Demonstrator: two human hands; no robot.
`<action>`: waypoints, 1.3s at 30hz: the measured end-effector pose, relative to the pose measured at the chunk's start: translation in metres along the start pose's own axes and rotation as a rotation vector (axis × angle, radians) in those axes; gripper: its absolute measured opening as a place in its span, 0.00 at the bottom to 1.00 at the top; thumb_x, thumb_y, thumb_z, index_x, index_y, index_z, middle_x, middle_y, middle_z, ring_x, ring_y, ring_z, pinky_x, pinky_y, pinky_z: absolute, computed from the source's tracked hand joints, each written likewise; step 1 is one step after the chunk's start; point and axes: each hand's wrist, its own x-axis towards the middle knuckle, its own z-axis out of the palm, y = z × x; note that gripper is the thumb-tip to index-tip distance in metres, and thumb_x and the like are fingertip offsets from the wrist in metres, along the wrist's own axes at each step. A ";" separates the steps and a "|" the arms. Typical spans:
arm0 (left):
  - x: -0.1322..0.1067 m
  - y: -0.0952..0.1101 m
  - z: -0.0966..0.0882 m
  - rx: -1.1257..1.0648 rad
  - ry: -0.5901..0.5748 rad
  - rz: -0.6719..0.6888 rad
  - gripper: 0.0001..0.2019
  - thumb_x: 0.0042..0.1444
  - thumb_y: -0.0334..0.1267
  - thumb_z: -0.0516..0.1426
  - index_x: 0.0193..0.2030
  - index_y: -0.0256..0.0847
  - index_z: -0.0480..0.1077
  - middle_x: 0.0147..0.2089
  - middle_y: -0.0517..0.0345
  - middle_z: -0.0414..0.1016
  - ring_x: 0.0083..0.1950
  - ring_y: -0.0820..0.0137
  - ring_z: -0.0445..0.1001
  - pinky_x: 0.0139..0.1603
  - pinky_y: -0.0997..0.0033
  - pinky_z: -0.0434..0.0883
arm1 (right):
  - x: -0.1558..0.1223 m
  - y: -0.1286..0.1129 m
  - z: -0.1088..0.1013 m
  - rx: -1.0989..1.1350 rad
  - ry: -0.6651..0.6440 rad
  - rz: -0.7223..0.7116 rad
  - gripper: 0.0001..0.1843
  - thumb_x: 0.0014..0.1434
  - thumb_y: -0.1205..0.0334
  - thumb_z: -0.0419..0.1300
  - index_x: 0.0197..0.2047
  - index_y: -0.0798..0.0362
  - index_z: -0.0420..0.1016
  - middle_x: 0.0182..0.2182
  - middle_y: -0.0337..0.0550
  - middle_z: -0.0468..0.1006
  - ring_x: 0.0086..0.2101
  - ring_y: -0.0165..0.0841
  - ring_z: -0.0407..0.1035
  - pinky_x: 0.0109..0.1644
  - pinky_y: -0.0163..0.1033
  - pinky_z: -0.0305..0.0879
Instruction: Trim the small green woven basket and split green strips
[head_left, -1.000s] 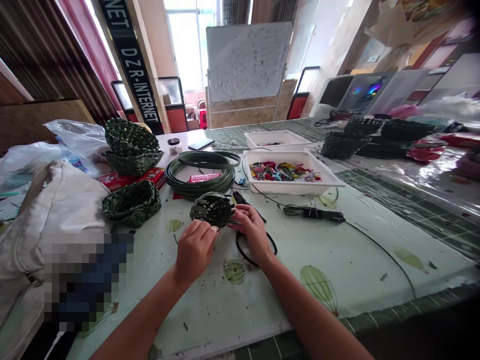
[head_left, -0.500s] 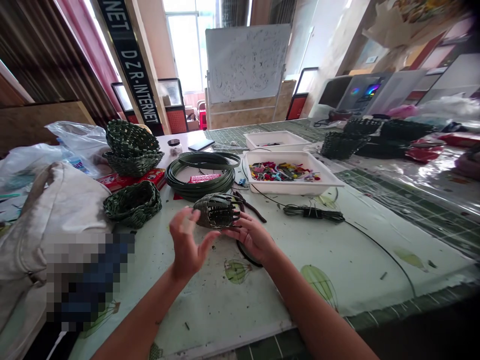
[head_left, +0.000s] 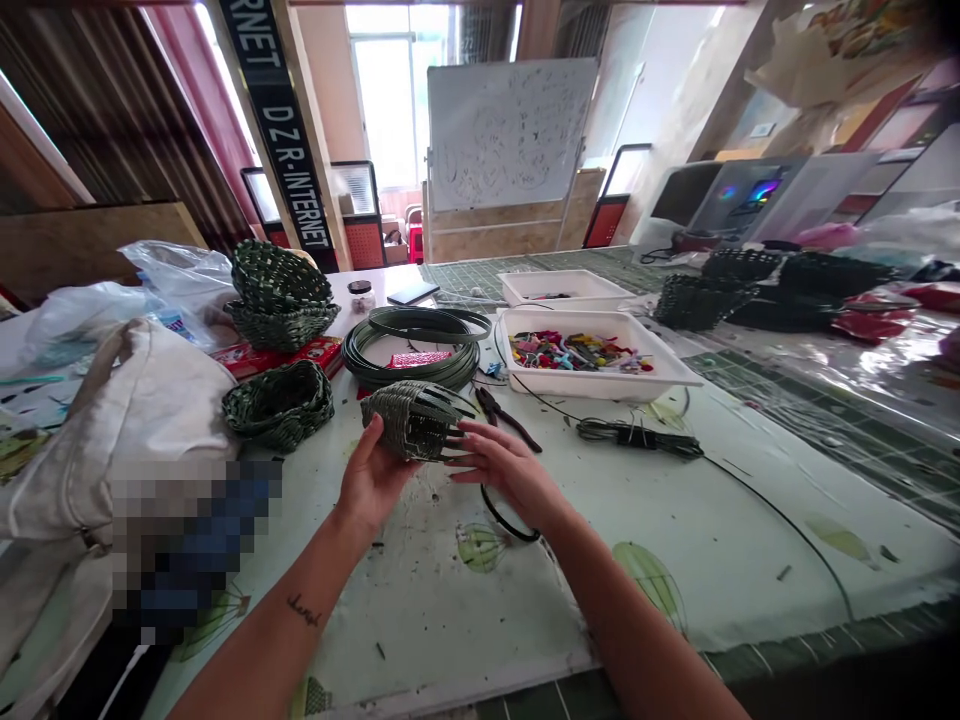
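Note:
My left hand point(head_left: 373, 475) cups a partly woven green basket point(head_left: 412, 422) from below. The basket lies on its side, and its loose dark strip ends point right. My right hand point(head_left: 510, 470) is spread flat, with its fingertips at those strip ends. It grips nothing. A black wire loop point(head_left: 504, 522) lies on the table under that wrist. Steel-handled pliers point(head_left: 504, 418) rest just beyond my right fingers. Behind the basket sits a coil of green strip point(head_left: 411, 362).
Finished green woven baskets point(head_left: 279, 405) stand at left, beside a canvas bag point(head_left: 154, 400) and a blurred patch. A white tray of colourful pieces point(head_left: 600, 385) and a black cable bundle point(head_left: 637, 437) lie ahead. More dark baskets point(head_left: 701, 303) stand at right.
My left hand has come down from its raised, open pose and now cups the basket. The basket has tilted onto its side with the strip ends pointing right. The view has shifted slightly.

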 end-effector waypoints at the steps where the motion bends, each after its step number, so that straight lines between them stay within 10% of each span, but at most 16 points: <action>1: 0.000 0.002 -0.001 -0.013 0.021 0.007 0.17 0.56 0.44 0.59 0.51 0.41 0.70 0.51 0.52 0.76 0.54 0.59 0.73 0.54 0.50 0.71 | -0.002 -0.003 -0.008 -0.233 0.056 -0.020 0.21 0.57 0.48 0.57 0.47 0.53 0.72 0.38 0.46 0.78 0.37 0.38 0.74 0.40 0.43 0.71; 4: 0.004 0.007 -0.003 -0.057 0.071 0.028 0.16 0.54 0.43 0.61 0.49 0.43 0.71 0.50 0.54 0.77 0.54 0.59 0.73 0.54 0.49 0.71 | -0.016 -0.010 -0.032 -0.800 0.187 -0.034 0.12 0.53 0.53 0.62 0.31 0.55 0.75 0.29 0.45 0.76 0.34 0.40 0.71 0.35 0.40 0.64; 9: 0.008 0.009 -0.009 -0.065 0.095 0.038 0.14 0.54 0.42 0.61 0.47 0.44 0.72 0.49 0.55 0.77 0.53 0.63 0.73 0.55 0.58 0.71 | -0.032 -0.007 -0.040 -1.472 0.119 0.091 0.17 0.52 0.54 0.66 0.41 0.56 0.74 0.37 0.49 0.78 0.36 0.41 0.71 0.32 0.36 0.57; 19: 0.006 0.012 -0.006 0.062 0.092 0.025 0.18 0.52 0.50 0.61 0.45 0.41 0.73 0.42 0.54 0.79 0.43 0.61 0.77 0.45 0.58 0.75 | -0.044 -0.013 -0.035 -1.467 0.178 0.105 0.08 0.56 0.58 0.58 0.35 0.54 0.68 0.29 0.45 0.77 0.27 0.36 0.69 0.25 0.34 0.50; 26: 0.004 0.006 -0.004 0.079 0.106 0.028 0.16 0.51 0.46 0.63 0.45 0.41 0.72 0.41 0.57 0.79 0.42 0.65 0.78 0.47 0.62 0.75 | -0.058 0.003 -0.020 -1.543 0.154 -0.101 0.26 0.52 0.40 0.61 0.42 0.53 0.66 0.25 0.43 0.76 0.26 0.40 0.70 0.25 0.36 0.48; 39: -0.001 0.003 -0.001 0.120 0.106 -0.014 0.16 0.50 0.44 0.64 0.44 0.42 0.72 0.38 0.58 0.79 0.41 0.65 0.78 0.46 0.65 0.76 | -0.046 0.002 -0.008 -1.721 0.118 -0.035 0.15 0.58 0.50 0.61 0.37 0.55 0.69 0.29 0.46 0.78 0.28 0.43 0.73 0.25 0.37 0.47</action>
